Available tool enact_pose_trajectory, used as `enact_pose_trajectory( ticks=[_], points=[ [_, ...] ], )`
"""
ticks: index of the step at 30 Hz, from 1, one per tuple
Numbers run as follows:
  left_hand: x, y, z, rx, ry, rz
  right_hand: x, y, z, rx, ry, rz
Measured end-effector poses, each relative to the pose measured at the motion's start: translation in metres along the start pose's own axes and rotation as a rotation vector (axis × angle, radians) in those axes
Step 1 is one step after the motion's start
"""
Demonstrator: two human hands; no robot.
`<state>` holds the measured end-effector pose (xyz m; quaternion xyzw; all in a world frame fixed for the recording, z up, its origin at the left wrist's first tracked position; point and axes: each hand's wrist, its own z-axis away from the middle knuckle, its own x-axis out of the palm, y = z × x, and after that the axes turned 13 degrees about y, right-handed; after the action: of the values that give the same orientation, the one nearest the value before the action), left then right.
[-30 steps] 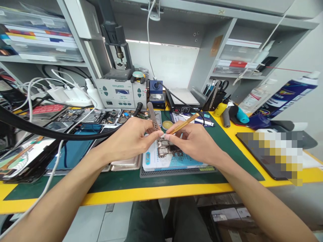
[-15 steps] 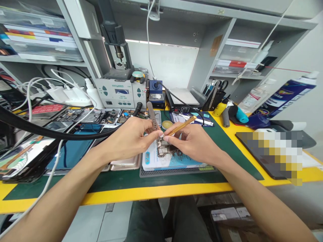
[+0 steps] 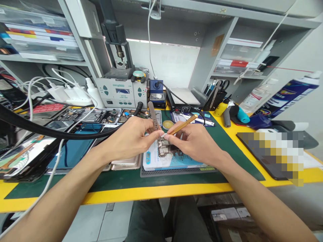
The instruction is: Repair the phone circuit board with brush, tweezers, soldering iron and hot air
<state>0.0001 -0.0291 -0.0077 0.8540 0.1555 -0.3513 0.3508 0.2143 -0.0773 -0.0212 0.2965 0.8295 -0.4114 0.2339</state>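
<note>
My left hand [image 3: 137, 136] is closed on grey metal tweezers [image 3: 152, 116], whose perforated body slants up from the fingers. In my right hand [image 3: 191, 141] is a slim gold-coloured handle [image 3: 183, 123], gripped like a pen; its working tip is hidden. The fingertips of both hands nearly meet, with a small white bit [image 3: 164, 135] between them that I cannot identify. Just below lies a bare circuit board [image 3: 164, 149], partly covered by my right hand. It rests on a white and blue work pad [image 3: 153, 164] over a grey perforated mat [image 3: 161, 173].
A round tin [image 3: 168, 124] stands behind my hands. Phone parts in trays [image 3: 114, 116] and a blue phone panel [image 3: 75, 144] lie to the left. A rework station [image 3: 121, 92] stands at the back. A black cable [image 3: 50, 131] crosses on the left. A dark tablet-like slab [image 3: 254, 154] lies right.
The whole view has shifted very slightly. Both hands keep their hold on the tweezers and the gold-coloured handle, with almost no movement over the board.
</note>
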Motion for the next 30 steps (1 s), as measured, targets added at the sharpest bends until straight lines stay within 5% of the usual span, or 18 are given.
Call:
enact_pose_trajectory(
  ticks=[19, 30],
  points=[
    [0.0008, 0.0006, 0.0001, 0.023, 0.011, -0.010, -0.0031, 0.0009, 0.0014, -0.126, 0.044, 0.103],
    [0.0020, 0.0022, 0.0007, 0.035, -0.001, -0.030, -0.0030, 0.0013, -0.0034, -0.074, -0.013, 0.165]
  ],
)
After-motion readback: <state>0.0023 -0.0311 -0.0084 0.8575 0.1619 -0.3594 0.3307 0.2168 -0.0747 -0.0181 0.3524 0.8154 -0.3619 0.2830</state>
